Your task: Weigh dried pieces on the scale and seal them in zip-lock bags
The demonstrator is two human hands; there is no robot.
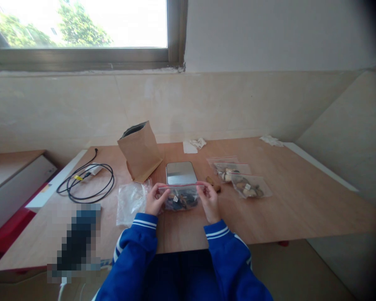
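Between my two hands is a clear zip bag (182, 203) with a red seal strip, holding dark and brown pieces and a small white packet. My left hand (156, 198) pinches the bag's upper left corner, and my right hand (209, 200) pinches its upper right corner. Just behind the bag lies a flat silver scale (181, 172). A few brown pieces (213, 184) rest on the table beyond my right hand. To the right are filled zip bags, one at the front (251, 186) and one behind it (227, 170).
An open brown paper bag (141, 152) stands behind the left hand. Empty clear plastic bags (130, 202) lie left of it. Farther left are a coiled black cable (81, 184) and a blurred dark object (77, 238). White scraps (194, 145) lie near the wall.
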